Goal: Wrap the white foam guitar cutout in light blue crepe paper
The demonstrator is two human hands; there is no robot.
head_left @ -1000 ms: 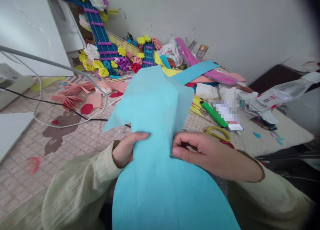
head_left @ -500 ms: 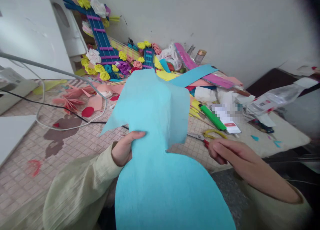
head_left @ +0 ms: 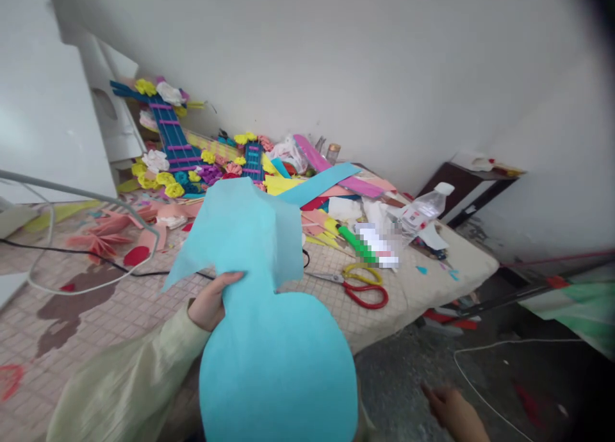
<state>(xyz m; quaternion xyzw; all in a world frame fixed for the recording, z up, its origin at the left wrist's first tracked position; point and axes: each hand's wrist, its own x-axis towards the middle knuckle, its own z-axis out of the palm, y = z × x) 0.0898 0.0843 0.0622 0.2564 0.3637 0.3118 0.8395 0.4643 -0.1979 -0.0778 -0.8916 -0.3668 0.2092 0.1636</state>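
My left hand [head_left: 211,301] grips the neck of a light-blue guitar-shaped paper cutout [head_left: 278,359], thumb on the front face. A loose flap of thin blue paper [head_left: 225,221] spreads out around its upper end, and the rounded body hangs toward me. My right hand [head_left: 456,410] is low at the right, over the floor, blurred, with a finger stretched out and nothing visible in it. Scissors [head_left: 341,278] with one yellow and one red handle lie on the table just right of the cutout, blades partly behind it.
Decorated blue paper guitars [head_left: 175,141] with paper flowers lean by the wall. Paper strips [head_left: 319,186], a green cutter [head_left: 358,243], a phone [head_left: 379,246] and a plastic bottle [head_left: 425,208] lie at the back right. A white cable [head_left: 144,214] loops at the left.
My right hand has let go of the scissors, leaving them on the table, and moved down to the right. The view has swung right; my left hand still holds the cutout.
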